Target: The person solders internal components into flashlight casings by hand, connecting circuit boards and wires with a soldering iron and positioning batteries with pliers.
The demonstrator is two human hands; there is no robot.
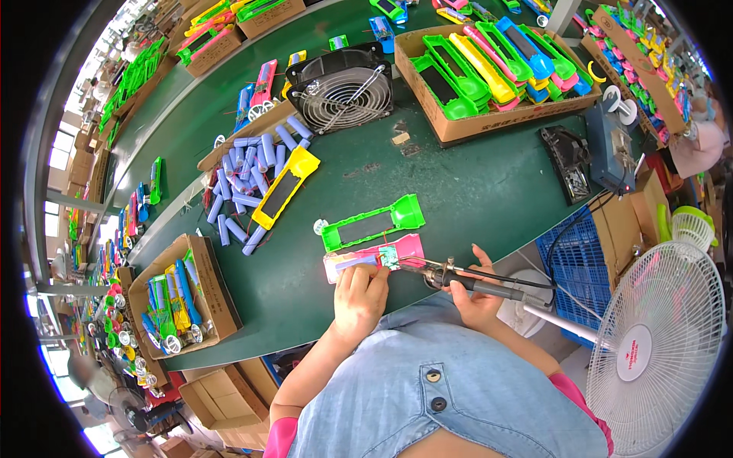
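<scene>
My right hand (pixel 477 296) is wrapped round the dark handle of a soldering iron (pixel 500 289), with a thin metal tube clamped alongside it. The iron's tip points left at a small green circuit board (pixel 389 257) in a pink plastic lamp housing (pixel 411 246). Fingers bent and pressed down, my left hand (pixel 359 296) holds that housing at its near edge, beside a blue-violet battery cell (pixel 356 262). What the left fingertips pinch is partly hidden. Just beyond lies a green housing (pixel 412 214) with a dark panel, its clear round lamp end at the left.
Battery cells (pixel 248 164) are heaped at the left, a yellow housing (pixel 307 162) against them. A fan (pixel 343 91) stands behind. Cartons of housings stand at the back right (pixel 489 122) and left (pixel 221 305). A blue-grey soldering unit (pixel 608 149) and a white fan (pixel 657 351) are rightward.
</scene>
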